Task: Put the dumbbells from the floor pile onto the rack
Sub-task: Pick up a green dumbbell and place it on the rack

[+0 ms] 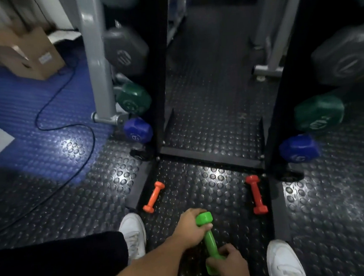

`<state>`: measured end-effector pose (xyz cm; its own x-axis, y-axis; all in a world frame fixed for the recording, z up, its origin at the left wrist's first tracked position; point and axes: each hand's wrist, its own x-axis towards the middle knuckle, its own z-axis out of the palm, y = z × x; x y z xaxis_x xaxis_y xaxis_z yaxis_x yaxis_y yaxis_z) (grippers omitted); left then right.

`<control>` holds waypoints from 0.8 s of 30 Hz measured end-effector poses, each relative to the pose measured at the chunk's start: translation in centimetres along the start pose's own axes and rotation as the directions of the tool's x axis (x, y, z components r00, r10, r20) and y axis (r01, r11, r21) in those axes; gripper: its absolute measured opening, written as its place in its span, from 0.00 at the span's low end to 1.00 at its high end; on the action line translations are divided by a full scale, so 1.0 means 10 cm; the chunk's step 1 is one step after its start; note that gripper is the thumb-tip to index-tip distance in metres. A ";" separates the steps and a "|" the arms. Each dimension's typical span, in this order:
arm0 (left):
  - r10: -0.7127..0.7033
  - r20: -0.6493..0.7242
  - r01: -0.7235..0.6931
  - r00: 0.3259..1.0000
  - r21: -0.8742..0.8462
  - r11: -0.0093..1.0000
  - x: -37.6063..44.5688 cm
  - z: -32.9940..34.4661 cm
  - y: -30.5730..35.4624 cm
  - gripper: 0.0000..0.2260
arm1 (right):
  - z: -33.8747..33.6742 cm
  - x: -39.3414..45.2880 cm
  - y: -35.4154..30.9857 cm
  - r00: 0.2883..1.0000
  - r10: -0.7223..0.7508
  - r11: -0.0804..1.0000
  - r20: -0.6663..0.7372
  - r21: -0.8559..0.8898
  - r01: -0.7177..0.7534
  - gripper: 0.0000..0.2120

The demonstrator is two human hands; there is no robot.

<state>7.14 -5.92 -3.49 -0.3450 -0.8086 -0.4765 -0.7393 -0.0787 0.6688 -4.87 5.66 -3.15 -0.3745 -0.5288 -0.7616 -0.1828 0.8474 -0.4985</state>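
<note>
Your left hand is wrapped round the far head of the green dumbbell, fingers curled over its top. Your right hand grips the near head of the same dumbbell, fingers closed round it. The green dumbbell lies lengthwise between your two hands, low over the studded floor, between your white shoes: the left shoe is beside your left wrist, the right shoe is off to the right of your right hand. Whether the dumbbell touches the floor cannot be told.

Ahead of you on the floor lie two more small dumbbells. The orange dumbbell lies slanted to the left, near the rack's left foot. The red dumbbell lies to the right, just beside the rack's right foot, nearly parallel to it.

The black rack stands in front, its crossbar running across the floor beyond the orange and red ones. On its left side hang a grey weight, a dark green weight and a blue weight, one below the other. On its right side the same order shows, blurred.

To the left a blue mat bears a cardboard box, and a cable loops across it
</note>
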 end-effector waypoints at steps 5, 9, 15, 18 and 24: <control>0.115 -0.169 -0.125 0.979 -0.050 0.991 0.01 -0.51 0.57 0.24 | -0.34 -0.19 -0.56 0.976 -0.190 0.981 -0.107 0.017 0.193 0.16; 0.285 -0.299 -0.299 0.911 0.000 0.954 -0.03 -1.06 1.13 0.22 | -0.63 -0.46 -1.14 0.928 -0.329 0.941 -0.173 0.023 0.338 0.14; 0.459 -0.467 -0.465 0.756 0.110 0.878 -0.27 -1.87 1.88 0.22 | -1.06 -0.86 -1.97 0.819 -0.522 0.845 -0.237 -0.009 0.535 0.16; 0.541 -0.540 -0.547 0.645 0.168 0.820 -0.50 -2.31 2.26 0.22 | -1.28 -1.17 -2.39 0.742 -0.606 0.780 -0.287 -0.029 0.625 0.16; 0.559 -0.736 -0.689 0.383 0.175 0.703 -1.11 -3.36 2.87 0.19 | -1.62 -2.09 -3.32 0.530 -0.790 0.570 -0.308 -0.049 0.820 0.21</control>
<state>9.15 -18.74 40.20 -0.1195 -0.7826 0.6110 -0.3831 0.6041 0.6988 -5.67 -10.61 36.02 -0.3343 -0.9352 0.1172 -0.4563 0.0518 -0.8883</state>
